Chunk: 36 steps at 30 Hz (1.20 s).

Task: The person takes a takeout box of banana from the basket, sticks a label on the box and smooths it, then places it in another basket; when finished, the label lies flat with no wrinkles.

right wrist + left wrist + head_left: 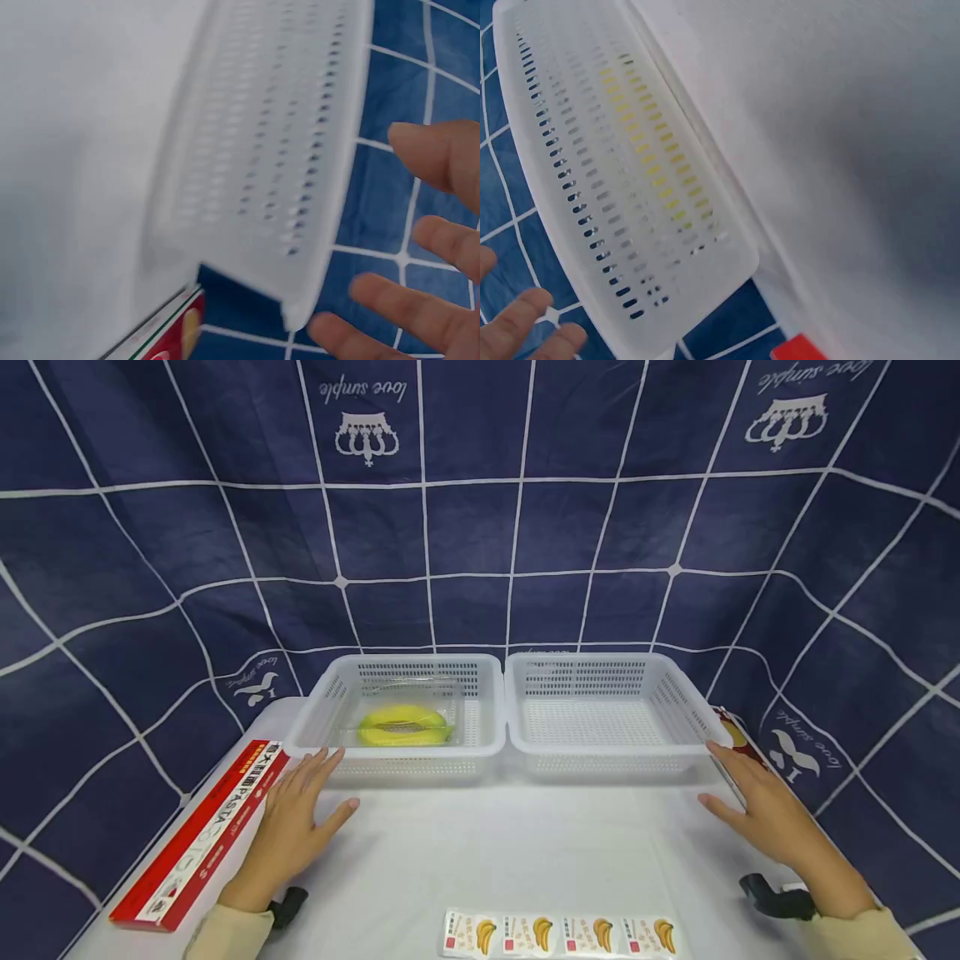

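Two white perforated plastic baskets stand side by side at the back of the table. In the left basket lies a clear plastic package with a yellow, banana-like shape on it; yellow also shows through the slots in the left wrist view. The right basket holds nothing visible. My left hand is held just in front of the left basket's near left corner, fingers extended and thumb apart. Fingers spread, my right hand is at the right basket's near right corner, fingertips close to the rim. Neither hand holds anything.
A long red and white box marked PASTA lies along the left edge. A strip of banana-printed labels lies at the front. Partly hidden behind the right hand and basket is a red box. Dark blue checked cloth surrounds the table.
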{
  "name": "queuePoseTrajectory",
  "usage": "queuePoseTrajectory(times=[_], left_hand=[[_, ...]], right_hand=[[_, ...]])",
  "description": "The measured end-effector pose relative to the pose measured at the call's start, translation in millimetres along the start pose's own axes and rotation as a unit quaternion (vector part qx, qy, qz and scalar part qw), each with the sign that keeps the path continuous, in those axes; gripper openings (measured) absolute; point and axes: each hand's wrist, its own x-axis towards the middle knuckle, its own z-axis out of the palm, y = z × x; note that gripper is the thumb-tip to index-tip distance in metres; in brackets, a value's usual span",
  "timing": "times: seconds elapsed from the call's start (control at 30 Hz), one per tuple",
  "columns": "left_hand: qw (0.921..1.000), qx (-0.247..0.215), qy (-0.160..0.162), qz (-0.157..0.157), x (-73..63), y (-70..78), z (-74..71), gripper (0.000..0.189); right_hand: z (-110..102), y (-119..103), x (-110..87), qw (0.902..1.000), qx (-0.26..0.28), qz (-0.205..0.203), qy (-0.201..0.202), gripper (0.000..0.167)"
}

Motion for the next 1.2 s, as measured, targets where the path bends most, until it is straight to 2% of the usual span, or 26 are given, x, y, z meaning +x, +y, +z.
queuePoseTrajectory(times=[0.1, 0.27, 0.4, 0.53, 0.7, 0.9, 1.03, 1.13, 1.2], left_hand=[[0.9976, -0.067, 0.008, -0.018, 4.3, -1.2, 1.3, 0.071], [0.984, -0.173, 0.015, -0.039, 10.4, -2.5, 3.8, 0.063], [0.9691, -0.239, 0.003, -0.061, 14.0, -6.7, 6.1, 0.057], [0.9506, -0.291, -0.02, -0.106, 17.6, -14.0, 6.0, 0.057], [0.9325, -0.319, -0.033, -0.166, 22.3, -25.1, 5.9, 0.061], [0.9138, -0.326, -0.034, -0.24, 30.3, -31.6, 11.2, 0.073], [0.9018, -0.318, -0.035, -0.29, 36.8, -31.9, 18.2, 0.081], [0.8936, -0.324, -0.027, -0.31, 39.6, -32.5, 23.9, 0.083], [0.8871, -0.337, -0.009, -0.315, 40.8, -32.0, 27.7, 0.081]], right_hand=[[-8.0, -5.2, 7.3, 0.9987, 0.042, 0.008, -0.029, 0.087], [-17.5, -11.0, 17.9, 0.9924, 0.106, 0.001, -0.063, 0.08], [-18.8, -12.6, 26.4, 0.986, 0.147, -0.02, -0.076, 0.076], [-16.9, -15.7, 36.1, 0.9753, 0.201, -0.044, -0.08, 0.073], [-17.9, -22.6, 48.8, 0.9583, 0.259, -0.059, -0.106, 0.068], [-18.9, -28.2, 61.7, 0.9415, 0.295, -0.067, -0.148, 0.063], [-15.9, -29.1, 71.5, 0.9234, 0.335, -0.08, -0.17, 0.06], [-14.4, -31.1, 79.5, 0.9078, 0.362, -0.082, -0.195, 0.058], [-13.7, -32.8, 85.1, 0.9, 0.373, -0.081, -0.211, 0.056]])
